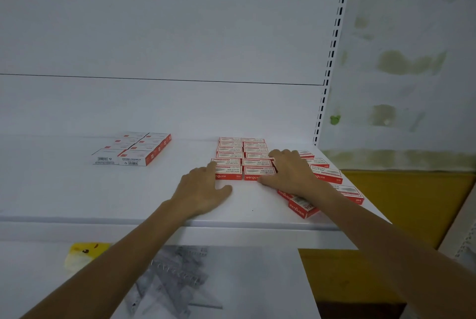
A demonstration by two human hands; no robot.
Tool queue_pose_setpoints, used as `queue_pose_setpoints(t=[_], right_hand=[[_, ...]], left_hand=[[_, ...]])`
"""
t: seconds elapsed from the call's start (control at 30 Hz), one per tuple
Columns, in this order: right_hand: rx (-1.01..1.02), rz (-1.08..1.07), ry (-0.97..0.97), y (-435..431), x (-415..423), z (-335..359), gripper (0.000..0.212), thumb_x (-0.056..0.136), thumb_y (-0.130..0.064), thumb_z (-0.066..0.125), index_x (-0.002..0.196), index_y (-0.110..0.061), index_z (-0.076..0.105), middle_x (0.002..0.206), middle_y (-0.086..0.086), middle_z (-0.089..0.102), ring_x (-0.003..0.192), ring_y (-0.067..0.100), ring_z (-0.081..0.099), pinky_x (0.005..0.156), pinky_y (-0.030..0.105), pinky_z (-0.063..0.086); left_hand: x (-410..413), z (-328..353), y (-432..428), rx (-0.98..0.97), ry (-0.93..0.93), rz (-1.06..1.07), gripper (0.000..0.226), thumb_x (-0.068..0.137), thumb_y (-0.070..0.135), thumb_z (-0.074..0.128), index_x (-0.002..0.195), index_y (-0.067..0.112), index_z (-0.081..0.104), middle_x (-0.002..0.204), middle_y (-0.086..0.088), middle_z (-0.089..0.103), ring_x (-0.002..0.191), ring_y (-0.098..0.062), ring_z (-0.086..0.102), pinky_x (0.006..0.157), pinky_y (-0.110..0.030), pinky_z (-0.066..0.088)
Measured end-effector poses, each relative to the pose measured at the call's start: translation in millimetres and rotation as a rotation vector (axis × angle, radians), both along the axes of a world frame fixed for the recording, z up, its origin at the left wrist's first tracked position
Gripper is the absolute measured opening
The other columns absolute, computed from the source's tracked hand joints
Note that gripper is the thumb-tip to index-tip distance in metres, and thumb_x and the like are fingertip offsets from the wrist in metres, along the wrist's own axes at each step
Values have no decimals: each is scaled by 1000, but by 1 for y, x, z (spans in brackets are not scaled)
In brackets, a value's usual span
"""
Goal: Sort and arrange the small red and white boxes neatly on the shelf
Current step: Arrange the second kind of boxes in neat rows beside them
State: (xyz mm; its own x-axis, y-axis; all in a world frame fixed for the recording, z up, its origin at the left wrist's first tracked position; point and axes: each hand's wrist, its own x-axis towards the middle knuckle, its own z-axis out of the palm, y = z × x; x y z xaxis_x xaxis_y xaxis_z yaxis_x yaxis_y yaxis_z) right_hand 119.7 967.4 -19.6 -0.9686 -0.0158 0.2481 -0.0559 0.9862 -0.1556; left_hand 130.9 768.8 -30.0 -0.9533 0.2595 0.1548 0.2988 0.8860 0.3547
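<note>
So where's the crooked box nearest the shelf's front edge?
In the head view, the crooked box lies front right on the shelf, close beside the wrist of the right hand.

Left of the left hand: bare white metal shelf board, a wide lane running to the white back panel. Farther left, well apart: a flat group of white-and-red cardboard boxes.

Ahead of both hands: a two-column block of small red-and-white cardboard boxes bars the way back. Between the hands the shelf front is bare.

Right of the right hand: loose skewed red-and-white boxes, with one skewed box beside the wrist near the front edge. Beyond these, a white slotted upright post closes that side.
</note>
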Motion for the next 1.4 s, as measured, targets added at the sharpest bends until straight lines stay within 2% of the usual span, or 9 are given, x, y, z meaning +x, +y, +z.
queue_pose_setpoints(t=[0.37,0.5,0.6,0.73,0.9,1.03,1.13,1.23,1.4], right_hand=[[-9,85,-63,6,-5,2,62,82,-62,50,128,-21,51,126,4,55,115,23,49,99,44,41],[-194,72,26,34,-12,15,44,91,-46,49,124,-18,54,130,5,53,115,20,51,98,37,41],[-268,27,44,73,-27,22,33,92,-31,52,120,-14,56,129,7,54,114,21,52,97,35,41],[-218,-42,-38,112,-49,19,34,91,-19,54,125,-14,54,133,7,52,120,22,49,99,31,38],[-275,-14,-180,125,-67,15,41,89,-19,52,130,-15,52,135,7,51,122,20,49,96,27,37],[-330,25,-207,127,-82,15,33,87,-20,55,119,-17,61,129,5,57,110,16,55,83,22,40],[-322,35,-239,131,-91,14,37,85,-20,58,122,-17,58,128,6,57,95,13,54,78,22,42],[-348,82,-210,136,-93,12,42,84,-20,62,126,-15,55,125,7,57,91,13,55,76,23,45],[-497,174,35,136,-84,14,38,84,-21,67,120,-12,58,117,8,59,85,17,60,73,22,50]], left_hand=[[-7,2,12,-176,53,94,63,87,59,41,137,23,30,132,0,53,117,-21,53,101,-37,38],[-12,2,30,-184,196,156,69,84,67,35,136,21,36,140,-4,44,128,-26,41,108,-42,28],[-13,6,52,-36,300,-65,50,92,47,42,134,21,44,143,1,42,132,-18,35,109,-32,25],[-22,11,87,43,268,-290,34,94,34,45,124,20,56,134,3,52,123,-14,42,101,-26,29],[-50,23,123,0,139,-310,31,94,34,45,119,21,60,126,0,59,116,-17,51,97,-32,39],[-69,32,153,-164,-3,-242,37,96,38,40,125,21,55,127,-5,57,116,-24,52,92,-35,40],[-78,34,173,-285,-81,-195,38,96,37,39,122,13,53,117,-9,59,104,-24,56,83,-34,41],[-84,29,182,-204,-88,-194,33,95,31,43,114,7,55,104,-11,60,94,-24,59,79,-34,47],[-86,31,171,15,38,-173,44,95,25,47,135,11,37,122,-11,57,103,-24,57,81,-31,45]])
